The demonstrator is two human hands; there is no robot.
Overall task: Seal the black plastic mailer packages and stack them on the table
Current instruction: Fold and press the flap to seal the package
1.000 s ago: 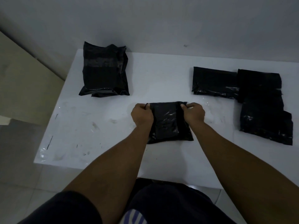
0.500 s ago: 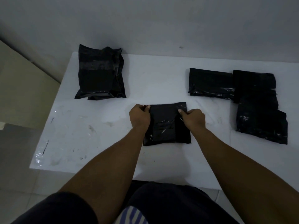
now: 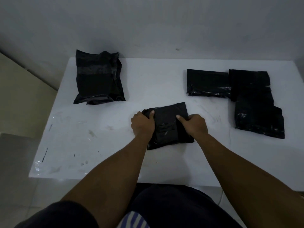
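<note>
Hands rest on one black mailer (image 3: pixel 166 127) in the middle of the white table (image 3: pixel 98 145), on the side close to the person. On my screen I see the left hand (image 3: pixel 143 123) curled round the mailer's left edge, with its thumb pressed on top near the far corner. The right hand (image 3: pixel 195 125) grips the right edge the same way, with its thumb lying on top and pointing in toward the middle. Both hands are clamped on the bag, not loose. The far left corner of the bag looks bunched up under the left thumb. The bag lies on the table, turned a little.

At the far left of the table is a puffy pile of black mailers (image 3: pixel 98 78). I cannot tell how many are in it. On the right are three more flat black bags. The long bag (image 3: pixel 208 83) lies at the back. The back right bag (image 3: pixel 250 83) touches its right end. The near right bag (image 3: pixel 258 119) overlaps that one, but I cannot tell which is on top.
</note>
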